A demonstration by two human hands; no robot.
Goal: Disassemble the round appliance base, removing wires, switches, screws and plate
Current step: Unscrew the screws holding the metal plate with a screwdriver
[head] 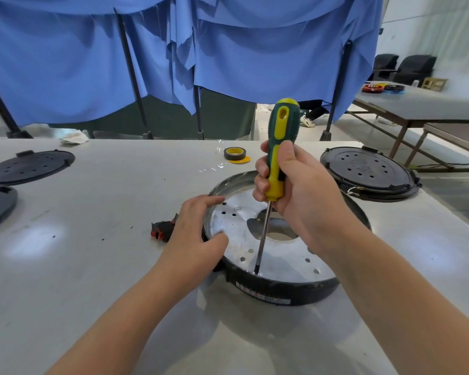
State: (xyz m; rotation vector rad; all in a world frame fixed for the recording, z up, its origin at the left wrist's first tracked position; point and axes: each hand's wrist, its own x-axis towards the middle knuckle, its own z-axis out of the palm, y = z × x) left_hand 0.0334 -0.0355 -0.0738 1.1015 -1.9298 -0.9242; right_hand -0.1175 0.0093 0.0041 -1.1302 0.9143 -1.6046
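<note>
**A:** What is happening on the left side of the round appliance base (282, 290)?

**B:** The left hand (198, 239) is bracing it. The fingers are curving over the far-left part of the rim and the thumb is pressing on the silver metal plate (282, 261) inside. A small black and red switch (161, 230) is lying on the white table (92, 266) just left of that hand. The base itself is sitting right of centre, near the person.

**A:** And to the right?

**B:** The right hand (295, 190) is wrapping fully around the lower handle of a green and yellow screwdriver (275, 169), holding it nearly upright, tilted slightly. Its tip is resting at the plate's near edge, probably on a screw, though that is too small to confirm.

**A:** How should this step go?

**B:** I would judge that pressing straight down while turning, with the left hand holding the base steady, should stop the tip slipping out.
</note>
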